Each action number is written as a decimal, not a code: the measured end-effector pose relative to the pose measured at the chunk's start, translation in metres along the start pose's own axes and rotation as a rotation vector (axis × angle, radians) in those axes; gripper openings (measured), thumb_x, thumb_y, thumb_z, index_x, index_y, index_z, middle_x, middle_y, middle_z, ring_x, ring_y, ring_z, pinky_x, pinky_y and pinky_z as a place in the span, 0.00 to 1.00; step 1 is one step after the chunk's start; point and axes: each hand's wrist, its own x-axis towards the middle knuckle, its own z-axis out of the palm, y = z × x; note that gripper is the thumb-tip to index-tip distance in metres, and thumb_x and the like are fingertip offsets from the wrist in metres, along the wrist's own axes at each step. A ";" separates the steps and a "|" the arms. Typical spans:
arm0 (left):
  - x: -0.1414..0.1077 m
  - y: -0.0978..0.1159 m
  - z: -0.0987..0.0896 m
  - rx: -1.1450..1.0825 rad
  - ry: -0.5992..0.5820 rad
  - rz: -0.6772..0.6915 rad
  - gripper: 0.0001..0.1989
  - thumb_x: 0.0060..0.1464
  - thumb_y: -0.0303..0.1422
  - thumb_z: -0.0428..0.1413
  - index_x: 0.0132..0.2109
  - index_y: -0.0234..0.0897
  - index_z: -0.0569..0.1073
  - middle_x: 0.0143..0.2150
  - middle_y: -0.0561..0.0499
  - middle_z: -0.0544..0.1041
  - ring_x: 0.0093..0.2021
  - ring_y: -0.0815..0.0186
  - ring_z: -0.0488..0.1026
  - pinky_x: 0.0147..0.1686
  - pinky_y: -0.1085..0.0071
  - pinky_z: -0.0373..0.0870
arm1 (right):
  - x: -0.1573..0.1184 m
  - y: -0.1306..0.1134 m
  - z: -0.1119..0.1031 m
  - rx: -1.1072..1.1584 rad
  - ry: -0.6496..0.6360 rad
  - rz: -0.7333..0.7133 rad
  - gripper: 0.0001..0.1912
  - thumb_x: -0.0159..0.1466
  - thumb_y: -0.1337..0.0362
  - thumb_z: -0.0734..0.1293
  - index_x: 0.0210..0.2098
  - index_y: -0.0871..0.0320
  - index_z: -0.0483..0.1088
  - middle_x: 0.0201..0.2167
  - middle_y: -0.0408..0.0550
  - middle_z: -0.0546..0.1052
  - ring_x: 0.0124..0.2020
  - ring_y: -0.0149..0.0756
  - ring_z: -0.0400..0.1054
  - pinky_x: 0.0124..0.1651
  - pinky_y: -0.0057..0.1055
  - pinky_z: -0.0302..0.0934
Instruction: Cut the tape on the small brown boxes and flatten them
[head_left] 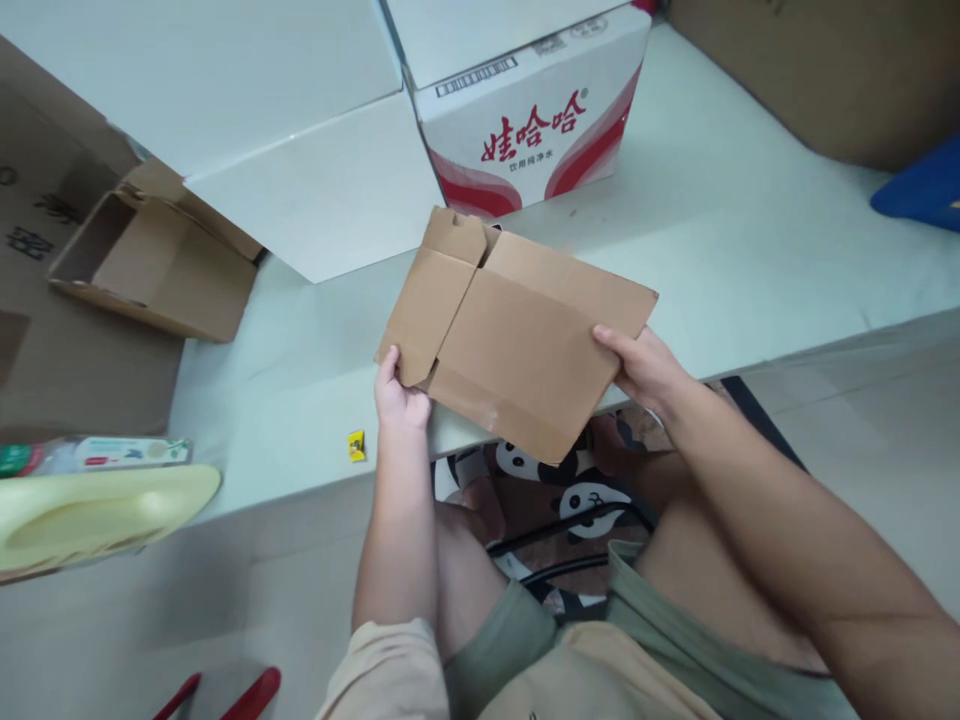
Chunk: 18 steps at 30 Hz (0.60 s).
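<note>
A flattened brown cardboard box [517,335] is held up in both hands over the front edge of the pale table [300,400]. My left hand [403,395] grips its lower left corner, thumb on top and the other fingers mostly hidden beneath. On the right side, my right hand [637,362] pinches the board's edge, with the thumb on the upper face and the fingers underneath. The sheet lies tilted, its flaps at the left end folded along creases, with a narrow gap between flap and main panel.
Behind the cardboard stand white boxes [322,190] and a white-and-red carton [540,130]. An open brown box [165,260] is at left. A small yellow packet [356,446] lies near the front edge, a pale yellow-green object [112,510] at far left, a blue object [919,190] at right.
</note>
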 end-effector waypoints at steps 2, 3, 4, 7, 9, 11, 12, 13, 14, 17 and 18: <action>-0.006 0.001 0.001 -0.006 -0.043 -0.032 0.08 0.58 0.32 0.57 0.42 0.34 0.77 0.36 0.48 0.83 0.35 0.64 0.81 0.45 0.66 0.78 | 0.000 0.001 0.000 0.020 0.044 -0.049 0.31 0.44 0.47 0.78 0.44 0.53 0.70 0.45 0.50 0.81 0.50 0.50 0.75 0.53 0.47 0.71; -0.009 0.002 0.002 -0.001 -0.052 -0.047 0.08 0.58 0.32 0.56 0.42 0.34 0.78 0.36 0.48 0.83 0.35 0.64 0.81 0.45 0.66 0.78 | 0.001 0.001 0.000 0.025 0.063 -0.067 0.31 0.45 0.46 0.77 0.43 0.53 0.70 0.45 0.50 0.81 0.50 0.50 0.75 0.52 0.47 0.72; -0.010 0.002 0.002 0.003 -0.052 -0.056 0.08 0.58 0.31 0.57 0.42 0.33 0.78 0.36 0.48 0.83 0.34 0.64 0.81 0.45 0.66 0.78 | 0.001 0.001 -0.001 0.021 0.068 -0.075 0.30 0.46 0.45 0.76 0.43 0.53 0.70 0.45 0.50 0.81 0.50 0.51 0.75 0.52 0.47 0.72; -0.009 0.001 0.001 -0.008 -0.025 -0.046 0.06 0.58 0.30 0.58 0.42 0.33 0.78 0.35 0.48 0.83 0.34 0.65 0.81 0.47 0.65 0.78 | 0.000 0.004 -0.002 -0.054 0.016 -0.069 0.31 0.47 0.44 0.76 0.44 0.53 0.70 0.45 0.51 0.81 0.51 0.51 0.75 0.52 0.47 0.71; -0.006 0.001 0.001 -0.018 -0.004 -0.054 0.06 0.60 0.31 0.57 0.42 0.34 0.77 0.35 0.49 0.83 0.34 0.65 0.80 0.47 0.64 0.78 | -0.003 0.006 -0.001 -0.120 -0.016 -0.077 0.31 0.46 0.45 0.77 0.44 0.53 0.71 0.44 0.51 0.81 0.50 0.49 0.75 0.53 0.45 0.70; -0.004 0.000 0.002 -0.017 0.018 -0.074 0.07 0.61 0.31 0.55 0.42 0.33 0.77 0.34 0.48 0.83 0.33 0.65 0.80 0.46 0.65 0.78 | -0.009 0.007 0.002 -0.163 -0.009 -0.089 0.29 0.47 0.46 0.78 0.42 0.54 0.72 0.40 0.49 0.81 0.45 0.46 0.75 0.49 0.42 0.71; -0.004 0.000 0.003 -0.017 0.025 -0.082 0.08 0.60 0.32 0.55 0.42 0.33 0.76 0.34 0.48 0.82 0.33 0.64 0.80 0.45 0.65 0.78 | -0.011 0.007 0.004 -0.173 0.002 -0.092 0.27 0.47 0.46 0.78 0.41 0.53 0.72 0.36 0.48 0.80 0.41 0.44 0.75 0.44 0.40 0.71; -0.005 0.001 0.005 -0.024 0.029 -0.079 0.08 0.60 0.33 0.55 0.41 0.34 0.76 0.34 0.48 0.82 0.33 0.64 0.79 0.44 0.65 0.77 | -0.014 0.006 0.006 -0.176 0.021 -0.091 0.26 0.48 0.47 0.77 0.40 0.53 0.71 0.33 0.46 0.79 0.35 0.41 0.73 0.38 0.37 0.69; -0.006 0.001 0.007 -0.040 0.030 -0.067 0.09 0.60 0.35 0.54 0.41 0.35 0.76 0.34 0.48 0.81 0.32 0.63 0.79 0.42 0.65 0.77 | -0.017 0.004 0.007 -0.172 0.045 -0.087 0.25 0.48 0.47 0.77 0.39 0.53 0.71 0.29 0.45 0.77 0.29 0.37 0.70 0.30 0.34 0.66; -0.011 0.005 0.011 -0.112 0.057 -0.052 0.13 0.61 0.40 0.49 0.37 0.37 0.74 0.31 0.50 0.78 0.30 0.65 0.77 0.35 0.69 0.74 | -0.024 -0.006 0.000 -0.125 0.133 -0.056 0.23 0.47 0.48 0.77 0.33 0.54 0.67 0.20 0.39 0.69 0.17 0.26 0.53 0.17 0.27 0.45; -0.013 0.007 0.011 -0.127 0.076 -0.069 0.14 0.61 0.40 0.48 0.35 0.37 0.73 0.30 0.50 0.77 0.29 0.67 0.76 0.32 0.71 0.73 | -0.027 -0.011 -0.007 -0.100 0.170 -0.043 0.24 0.46 0.48 0.77 0.31 0.54 0.65 0.18 0.37 0.65 0.15 0.23 0.48 0.15 0.26 0.39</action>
